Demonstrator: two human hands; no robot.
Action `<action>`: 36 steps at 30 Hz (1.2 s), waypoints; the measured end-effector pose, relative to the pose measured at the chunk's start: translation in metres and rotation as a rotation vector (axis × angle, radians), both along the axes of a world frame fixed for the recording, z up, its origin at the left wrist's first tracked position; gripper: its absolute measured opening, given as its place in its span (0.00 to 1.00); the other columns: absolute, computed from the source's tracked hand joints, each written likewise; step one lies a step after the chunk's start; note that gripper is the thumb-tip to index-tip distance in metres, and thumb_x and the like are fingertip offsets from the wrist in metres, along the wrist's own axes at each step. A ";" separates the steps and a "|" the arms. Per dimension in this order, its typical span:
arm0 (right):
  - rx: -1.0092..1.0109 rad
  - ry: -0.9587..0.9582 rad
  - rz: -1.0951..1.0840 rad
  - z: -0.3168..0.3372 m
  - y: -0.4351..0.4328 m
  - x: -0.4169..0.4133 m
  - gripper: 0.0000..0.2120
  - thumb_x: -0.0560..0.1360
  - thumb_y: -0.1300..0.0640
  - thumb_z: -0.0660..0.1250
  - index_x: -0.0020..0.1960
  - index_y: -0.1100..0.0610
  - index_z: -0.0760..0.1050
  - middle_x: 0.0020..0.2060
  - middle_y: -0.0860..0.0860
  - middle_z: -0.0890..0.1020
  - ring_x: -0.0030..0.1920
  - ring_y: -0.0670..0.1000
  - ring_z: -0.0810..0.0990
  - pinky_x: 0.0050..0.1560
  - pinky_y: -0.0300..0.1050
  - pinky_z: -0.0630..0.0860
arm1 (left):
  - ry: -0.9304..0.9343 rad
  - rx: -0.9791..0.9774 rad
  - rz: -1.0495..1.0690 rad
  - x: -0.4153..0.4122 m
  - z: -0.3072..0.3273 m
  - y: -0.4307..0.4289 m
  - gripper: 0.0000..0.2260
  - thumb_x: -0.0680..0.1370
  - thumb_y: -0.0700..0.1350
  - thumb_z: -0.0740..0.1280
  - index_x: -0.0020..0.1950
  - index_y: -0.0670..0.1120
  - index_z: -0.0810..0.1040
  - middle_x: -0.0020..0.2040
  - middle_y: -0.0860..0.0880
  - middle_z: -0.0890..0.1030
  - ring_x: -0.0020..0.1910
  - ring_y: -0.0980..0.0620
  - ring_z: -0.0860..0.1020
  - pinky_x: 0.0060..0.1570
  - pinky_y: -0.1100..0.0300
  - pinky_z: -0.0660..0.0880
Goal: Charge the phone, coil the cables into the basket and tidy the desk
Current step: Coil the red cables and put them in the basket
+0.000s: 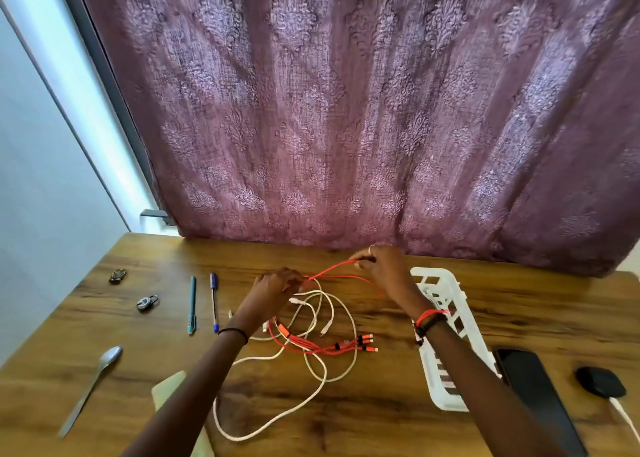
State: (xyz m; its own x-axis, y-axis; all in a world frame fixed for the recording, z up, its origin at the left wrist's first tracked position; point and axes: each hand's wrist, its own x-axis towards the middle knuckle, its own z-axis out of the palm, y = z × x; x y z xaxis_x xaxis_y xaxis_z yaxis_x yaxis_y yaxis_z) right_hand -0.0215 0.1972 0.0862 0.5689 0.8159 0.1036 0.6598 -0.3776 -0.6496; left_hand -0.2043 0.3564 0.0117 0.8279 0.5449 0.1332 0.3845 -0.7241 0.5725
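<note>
head view: only one camera here, so everything below comes from it
orange cable (332, 270): a short doubled stretch is pulled taut in the air between the two hands. It runs roughly left to right and rises a bit toward the right. The rest hangs down to the desk (363, 422), and the multi-plug end lies between the forearms on the near side
left hand (277, 285): fingers curled in, pinching the orange cable at its left end. It's blurry, so I can't tell exactly which fingers
right hand (384, 269): thumb and fingertips nipped onto the far end of the same stretch, raised a little toward the curtain
white cables (354, 332): loose loops on the desk, tangled under the orange one. Neither hand is touching them
basket (429, 273): white slatted one, just to the right of the right hand, partly under that forearm. Its long axis runs from near to far
who's closer: the right hand, easily. Once the coil is done, my guess is it goes in with a short swing rightward
phone (533, 387): dark slab beside the basket's near right, with a black charger puck (601, 382) further right. Doesn't look plugged in yet
watch out: I reckon the orange tail could drag the white loops along
</note>
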 end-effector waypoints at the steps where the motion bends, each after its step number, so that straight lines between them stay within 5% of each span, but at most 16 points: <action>1: 0.020 0.002 -0.017 0.006 -0.001 0.003 0.08 0.73 0.63 0.69 0.51 0.58 0.83 0.47 0.52 0.85 0.43 0.42 0.77 0.38 0.21 0.65 | -0.028 -0.040 0.002 -0.002 0.001 0.004 0.08 0.76 0.45 0.68 0.54 0.49 0.80 0.51 0.52 0.82 0.49 0.52 0.80 0.54 0.56 0.74; 3: 0.056 0.022 -0.038 0.016 -0.004 0.009 0.09 0.73 0.64 0.69 0.51 0.59 0.83 0.46 0.54 0.85 0.44 0.44 0.78 0.39 0.24 0.67 | -0.157 -0.228 0.051 -0.006 0.001 0.007 0.09 0.77 0.42 0.67 0.57 0.44 0.78 0.44 0.52 0.81 0.44 0.53 0.80 0.47 0.64 0.75; 6: 0.092 0.080 -0.026 0.027 -0.009 0.014 0.09 0.72 0.67 0.69 0.52 0.63 0.82 0.45 0.59 0.85 0.44 0.50 0.81 0.44 0.25 0.68 | -0.414 -0.545 0.247 -0.006 -0.009 0.009 0.09 0.81 0.35 0.56 0.60 0.36 0.69 0.37 0.46 0.77 0.36 0.47 0.77 0.43 0.52 0.75; 9: 0.092 0.119 -0.003 0.027 -0.011 0.012 0.10 0.72 0.68 0.69 0.52 0.64 0.81 0.46 0.59 0.85 0.47 0.53 0.82 0.44 0.25 0.69 | -0.321 -0.706 0.409 -0.003 -0.025 0.013 0.09 0.81 0.37 0.56 0.54 0.35 0.73 0.34 0.43 0.75 0.33 0.46 0.74 0.41 0.49 0.73; 13: 0.098 0.127 0.015 0.027 -0.012 0.012 0.10 0.71 0.66 0.70 0.52 0.63 0.82 0.47 0.57 0.85 0.47 0.48 0.79 0.44 0.24 0.68 | -0.031 -0.660 0.397 0.001 -0.033 0.012 0.16 0.77 0.54 0.66 0.31 0.49 0.78 0.21 0.55 0.71 0.24 0.57 0.68 0.30 0.63 0.67; 16: 0.122 0.132 0.018 0.029 -0.014 0.014 0.10 0.71 0.67 0.70 0.51 0.63 0.82 0.45 0.58 0.85 0.44 0.46 0.80 0.45 0.25 0.69 | -0.003 -0.693 0.401 0.007 -0.036 0.012 0.12 0.76 0.51 0.68 0.36 0.48 0.83 0.23 0.54 0.70 0.23 0.58 0.66 0.26 0.64 0.61; 22: 0.142 0.167 -0.031 0.029 -0.021 0.021 0.09 0.72 0.69 0.68 0.52 0.65 0.81 0.44 0.61 0.85 0.43 0.50 0.81 0.47 0.31 0.73 | -0.154 -0.770 0.320 0.017 -0.026 0.017 0.08 0.77 0.35 0.65 0.38 0.39 0.78 0.34 0.49 0.72 0.40 0.49 0.68 0.43 0.56 0.61; 28: 0.116 0.115 -0.093 0.019 -0.025 0.031 0.08 0.71 0.71 0.68 0.49 0.66 0.81 0.40 0.57 0.84 0.29 0.31 0.76 0.38 0.21 0.68 | -0.267 -0.729 0.317 0.027 0.010 0.027 0.15 0.79 0.36 0.62 0.32 0.46 0.76 0.20 0.57 0.76 0.22 0.63 0.71 0.25 0.68 0.66; 33: 0.060 0.060 -0.111 0.012 -0.024 0.038 0.05 0.71 0.70 0.69 0.45 0.66 0.82 0.38 0.52 0.81 0.40 0.47 0.78 0.46 0.38 0.70 | -0.338 -0.772 0.263 0.035 0.048 0.023 0.14 0.79 0.39 0.62 0.34 0.47 0.77 0.19 0.56 0.73 0.18 0.63 0.69 0.23 0.69 0.66; 36: 0.016 0.016 -0.099 0.008 -0.021 0.040 0.02 0.71 0.67 0.70 0.42 0.66 0.81 0.33 0.51 0.80 0.39 0.48 0.75 0.41 0.34 0.69 | -0.384 -0.820 0.213 0.041 0.072 0.015 0.13 0.78 0.42 0.64 0.33 0.48 0.78 0.20 0.55 0.73 0.19 0.62 0.70 0.25 0.69 0.67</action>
State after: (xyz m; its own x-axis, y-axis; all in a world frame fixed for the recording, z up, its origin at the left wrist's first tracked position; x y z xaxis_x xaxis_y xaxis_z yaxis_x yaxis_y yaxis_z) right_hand 0.0181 0.1764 0.0945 0.6482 0.7540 0.1066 0.6094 -0.4296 -0.6665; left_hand -0.1636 0.3710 0.0834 0.6788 0.7251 -0.1166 0.1408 0.0273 0.9897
